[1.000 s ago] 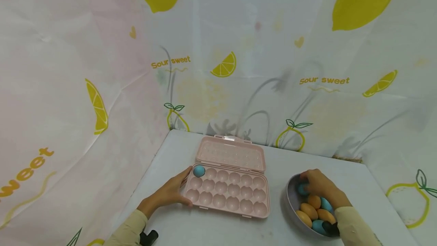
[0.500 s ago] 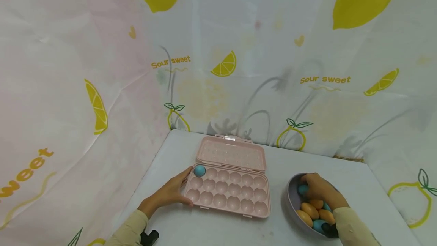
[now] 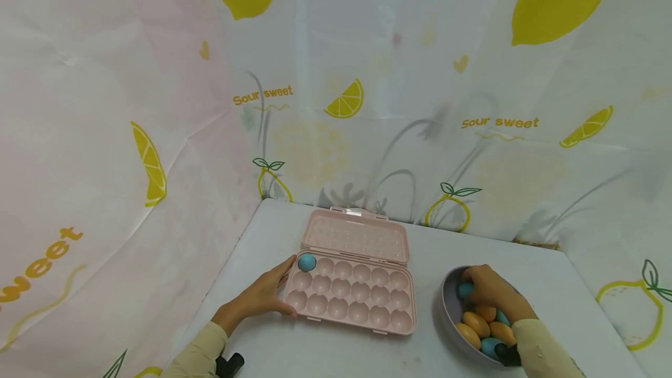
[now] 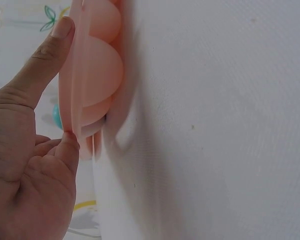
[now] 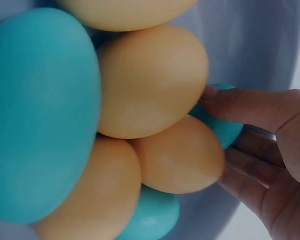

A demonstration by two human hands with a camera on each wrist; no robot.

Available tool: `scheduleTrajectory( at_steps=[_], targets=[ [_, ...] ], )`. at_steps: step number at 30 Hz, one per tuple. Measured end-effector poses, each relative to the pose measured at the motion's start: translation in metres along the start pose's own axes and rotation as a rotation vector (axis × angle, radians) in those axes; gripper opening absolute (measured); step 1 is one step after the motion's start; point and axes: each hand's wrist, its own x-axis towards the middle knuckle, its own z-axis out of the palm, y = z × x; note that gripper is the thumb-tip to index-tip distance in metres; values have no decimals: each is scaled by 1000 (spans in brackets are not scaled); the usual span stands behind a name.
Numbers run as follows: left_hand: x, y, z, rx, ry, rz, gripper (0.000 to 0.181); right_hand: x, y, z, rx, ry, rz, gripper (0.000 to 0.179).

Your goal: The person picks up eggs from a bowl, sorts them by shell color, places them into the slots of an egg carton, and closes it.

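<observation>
My left hand grips the left end of a pink plastic egg box, which stands with its lid folded back. In the left wrist view the thumb lies against the box's rim, and other fingers touch that rim lower down. One blue egg sits in the back left hollow. Inside a grey bowl, my right hand holds a blue egg between thumb and fingers. The right wrist view shows this blue egg partly behind orange eggs.
Several orange and blue eggs lie piled at the bowl's near side. A white table bears the box and bowl. Lemon-print sheeting rises at the table's back and left side.
My right hand has shifted very slightly over the eggs, covering a little more of one orange egg. The left hand and the egg box have stayed in place.
</observation>
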Motion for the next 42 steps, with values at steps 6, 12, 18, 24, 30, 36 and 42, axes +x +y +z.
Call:
scheduleTrajectory(
  at_steps=[6, 12, 18, 24, 30, 36, 42],
  targets=[
    [1, -1, 1, 1, -2, -5, 130, 1, -6, -7, 32, 13, -33, 19],
    [1, -1, 0, 2, 2, -6, 131, 3, -13, -14, -16, 51, -71, 20],
    [1, -1, 0, 18, 3, -3, 131, 5, -21, -20, -35, 70, -39, 24],
    [0, -1, 0, 5, 1, -1, 131, 8, -31, -29, -38, 97, -26, 19],
    [0, 0, 0, 11, 6, -8, 131, 13, -47, -35, -7, 154, -104, 24],
    [1, 2, -1, 11, 3, -6, 130, 21, -66, -34, 62, 197, -150, 31],
    [1, 0, 1, 1, -2, -1, 130, 33, -83, -25, 126, 205, -180, 31]
  ],
)
